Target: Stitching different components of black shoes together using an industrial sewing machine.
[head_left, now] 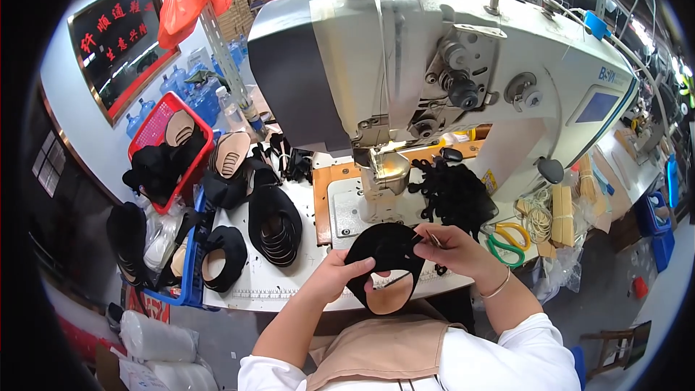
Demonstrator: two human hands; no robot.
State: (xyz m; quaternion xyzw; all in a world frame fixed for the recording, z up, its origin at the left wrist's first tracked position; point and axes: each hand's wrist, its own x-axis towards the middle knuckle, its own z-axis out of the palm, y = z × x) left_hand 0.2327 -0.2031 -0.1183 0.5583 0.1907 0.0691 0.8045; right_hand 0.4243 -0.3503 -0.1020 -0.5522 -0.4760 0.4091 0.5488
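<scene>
My left hand (340, 275) grips a black shoe upper (380, 242) with a beige lining, thumb on top, in front of the sewing machine. Through the upper's opening a fingertip and a thin dark strip show. My right hand (457, 252) is closed at the upper's right edge, pinching a small slim metal tool (433, 239) whose exact kind I cannot make out. Just beyond the upper stands the machine's post with its presser foot and needle area (387, 170), lit by a lamp. Right of the post lies a heap of black fabric pieces (452, 192).
Several black strappy uppers (275, 228) lie on the table at left. Beside them are a blue crate (192, 268) and a red basket (177, 105) of uppers. Green-and-yellow-handled scissors (507, 242) and a coil of cord (536, 221) lie at right. The large white sewing machine (347, 51) overhangs the table.
</scene>
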